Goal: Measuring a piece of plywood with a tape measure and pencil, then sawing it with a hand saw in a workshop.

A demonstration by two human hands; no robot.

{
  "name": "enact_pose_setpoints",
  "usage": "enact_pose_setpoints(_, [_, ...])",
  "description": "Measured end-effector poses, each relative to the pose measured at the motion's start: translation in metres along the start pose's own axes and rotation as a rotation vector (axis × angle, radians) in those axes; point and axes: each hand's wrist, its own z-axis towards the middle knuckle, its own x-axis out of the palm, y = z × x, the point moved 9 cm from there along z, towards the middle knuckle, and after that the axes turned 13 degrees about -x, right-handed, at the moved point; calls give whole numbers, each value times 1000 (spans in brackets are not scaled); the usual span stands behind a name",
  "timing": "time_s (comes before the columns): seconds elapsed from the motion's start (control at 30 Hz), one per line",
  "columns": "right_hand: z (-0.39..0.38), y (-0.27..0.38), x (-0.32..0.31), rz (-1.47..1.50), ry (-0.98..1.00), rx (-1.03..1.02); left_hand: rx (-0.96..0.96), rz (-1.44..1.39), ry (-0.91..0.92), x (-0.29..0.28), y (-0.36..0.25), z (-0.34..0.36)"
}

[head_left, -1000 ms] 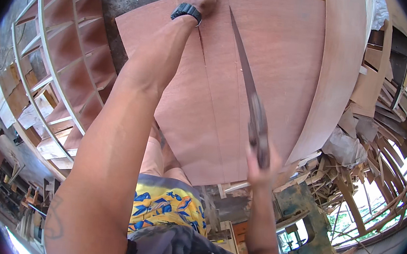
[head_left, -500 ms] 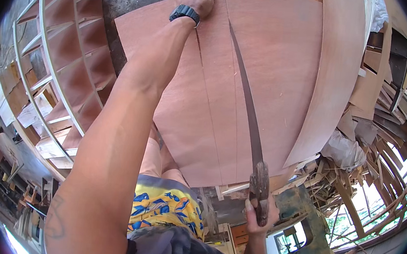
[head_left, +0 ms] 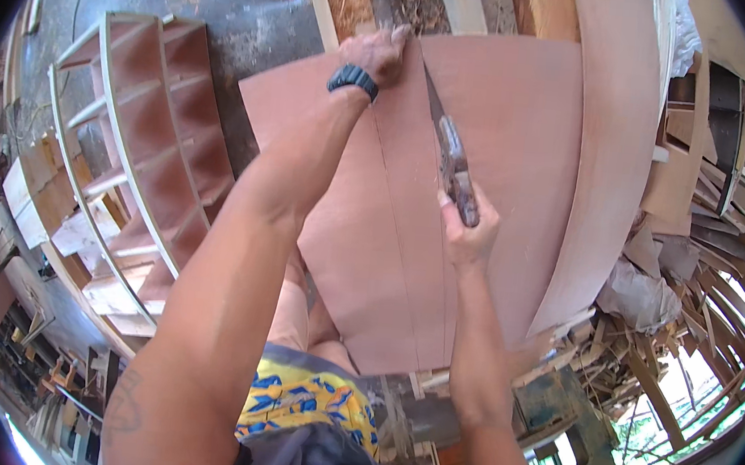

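Note:
A reddish plywood sheet [head_left: 522, 126] lies before me, with two thin lines running along it. My right hand [head_left: 473, 229] is closed around the handle of a handsaw [head_left: 453, 143]. The saw points away from me, its narrow blade tip at the far edge of the sheet, along the right-hand line. At that same far edge, just left of the blade, my left hand [head_left: 375, 59] grips the sheet, with a dark watch [head_left: 353, 80] on the wrist. Part of its fingers is hidden over the edge.
A curved wooden frame with reddish panels [head_left: 111, 109] stands on the left. Another curved plywood sheet [head_left: 611, 157] borders the right side. Wood offcuts [head_left: 684, 352] pile up farther right, near a green machine [head_left: 594, 442]. Timber strips [head_left: 459, 3] lie beyond the far edge.
My right hand has pushed the saw forward from below the near edge to well over the sheet. The left hand keeps its place at the far edge; the view has shifted slightly.

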Motion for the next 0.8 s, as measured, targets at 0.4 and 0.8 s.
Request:
enact_pose_setpoints(0.4, [134, 57, 16, -14, -94, -169, 120, -36, -352, -102, -42, 120])
enact_pose_setpoints(0.8, [109, -3, 50, 115, -42, -138, -4, 379, 259, -7, -15, -63])
